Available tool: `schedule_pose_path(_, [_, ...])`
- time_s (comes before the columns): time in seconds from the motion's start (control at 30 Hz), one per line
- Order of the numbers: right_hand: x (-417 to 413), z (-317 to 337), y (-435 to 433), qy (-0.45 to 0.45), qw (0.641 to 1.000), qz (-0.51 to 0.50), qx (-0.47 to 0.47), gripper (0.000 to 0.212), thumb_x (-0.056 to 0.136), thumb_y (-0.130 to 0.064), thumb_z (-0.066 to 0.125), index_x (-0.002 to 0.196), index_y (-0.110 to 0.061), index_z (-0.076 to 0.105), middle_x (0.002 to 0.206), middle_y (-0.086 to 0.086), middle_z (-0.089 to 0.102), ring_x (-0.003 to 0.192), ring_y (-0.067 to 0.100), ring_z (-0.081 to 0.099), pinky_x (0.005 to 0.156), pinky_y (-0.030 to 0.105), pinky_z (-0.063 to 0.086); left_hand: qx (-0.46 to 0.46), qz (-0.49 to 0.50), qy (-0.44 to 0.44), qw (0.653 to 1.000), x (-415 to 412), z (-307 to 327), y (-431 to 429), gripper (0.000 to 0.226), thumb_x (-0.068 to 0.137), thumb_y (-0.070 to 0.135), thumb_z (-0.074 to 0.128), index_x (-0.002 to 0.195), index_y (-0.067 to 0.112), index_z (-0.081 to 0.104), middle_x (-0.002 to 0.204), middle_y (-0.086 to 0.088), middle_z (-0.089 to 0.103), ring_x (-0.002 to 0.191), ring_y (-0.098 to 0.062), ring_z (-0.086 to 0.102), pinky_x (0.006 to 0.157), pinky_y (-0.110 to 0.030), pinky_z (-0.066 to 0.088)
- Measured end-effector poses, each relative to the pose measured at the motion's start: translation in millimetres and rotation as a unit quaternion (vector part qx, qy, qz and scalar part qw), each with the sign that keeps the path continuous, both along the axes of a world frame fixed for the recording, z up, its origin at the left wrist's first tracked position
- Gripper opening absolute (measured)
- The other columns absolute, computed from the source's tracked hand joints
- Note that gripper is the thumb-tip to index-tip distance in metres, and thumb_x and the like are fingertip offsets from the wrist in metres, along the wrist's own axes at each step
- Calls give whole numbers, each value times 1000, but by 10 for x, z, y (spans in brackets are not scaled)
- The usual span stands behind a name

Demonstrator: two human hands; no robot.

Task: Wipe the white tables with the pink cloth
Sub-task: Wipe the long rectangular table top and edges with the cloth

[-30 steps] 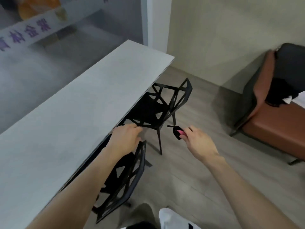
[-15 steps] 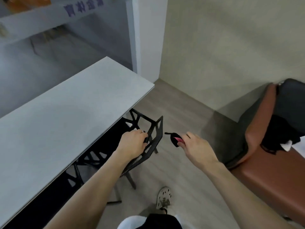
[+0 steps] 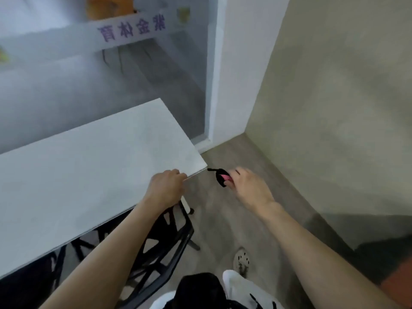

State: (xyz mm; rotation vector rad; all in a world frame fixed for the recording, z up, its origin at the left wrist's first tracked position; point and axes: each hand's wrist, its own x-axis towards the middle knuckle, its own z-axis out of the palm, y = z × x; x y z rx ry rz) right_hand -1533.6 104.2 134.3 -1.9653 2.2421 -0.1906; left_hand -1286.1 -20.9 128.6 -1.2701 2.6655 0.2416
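The white table (image 3: 89, 175) fills the left half of the head view, and its right corner lies just ahead of my hands. My left hand (image 3: 165, 188) sits at the table's near edge by that corner, fingers curled over the top of a black lattice chair (image 3: 165, 241) tucked under the table. My right hand (image 3: 249, 190) hovers over the floor just right of the corner, shut on a small bunched pink cloth (image 3: 227, 182) with black parts. Neither the cloth nor my right hand touches the table.
A frosted glass wall (image 3: 111, 85) with a lettered strip runs behind the table. A beige wall (image 3: 334, 108) closes the right side, leaving a strip of wooden floor (image 3: 223, 219). A brown and black sofa (image 3: 396, 275) shows at the lower right. My shoe (image 3: 242, 259) is on the floor.
I have stepped toward the table's right end. My left hand has brought the chair back in against the table edge. My right hand keeps the pink cloth and has risen to the corner's level.
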Motion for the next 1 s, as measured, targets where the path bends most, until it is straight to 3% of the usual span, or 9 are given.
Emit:
schedule_pose_path(0.13, [-349,-51,-938,-28,994,106,9,30,112,-41,53,118,-14,65,108,2,62,96,26,63,68,38,46,25,106,-25,994,-46,86,-233,45,108,41,55,151,30,57,139,6,64,124,-21,65,93,-41,57])
schedule_pose_path(0.4, [-231,-139,-2706,-63,957,282,14,32,114,-42,45,113,-15,63,101,-2,64,84,19,59,71,39,53,25,312,-48,949,159,-66,-758,46,108,44,55,152,31,57,139,8,64,123,-17,65,92,-36,57])
schedule_pose_path(0.57, [-367,-380,-3706,-82,959,265,54,30,112,-43,50,107,-16,61,92,3,66,80,25,62,66,42,50,85,362,-35,927,-59,-316,-1656,52,106,45,60,156,32,53,146,5,59,131,-20,60,99,-40,55])
schedule_pose_path(0.7, [-529,-477,-4375,-53,957,271,88,30,114,-45,45,107,-18,54,90,6,64,74,26,60,64,39,45,134,389,-47,910,-234,-480,-2259,69,100,49,68,162,34,42,150,-1,52,136,-25,54,101,-44,54])
schedule_pose_path(0.83, [-378,-596,-5328,-53,946,308,90,30,114,-44,45,113,-16,56,94,10,63,78,32,61,65,40,43,157,433,-43,887,-297,-652,-2839,102,88,57,82,169,41,22,170,-7,30,154,-29,37,110,-49,50])
schedule_pose_path(0.93, [-54,-777,-6049,-68,935,346,42,25,114,-34,48,114,-11,59,89,6,56,83,31,54,67,40,37,175,515,-45,838,-208,-838,-3274,124,79,60,90,170,48,7,179,-8,3,166,-32,9,117,-59,45])
schedule_pose_path(1.0, [212,-946,-6430,-59,921,385,-7,15,112,-23,55,113,-9,60,91,8,62,87,31,57,66,39,38,187,577,-40,794,-104,-955,-3499,134,74,59,95,168,54,0,179,-8,-10,166,-36,-1,116,-65,45])
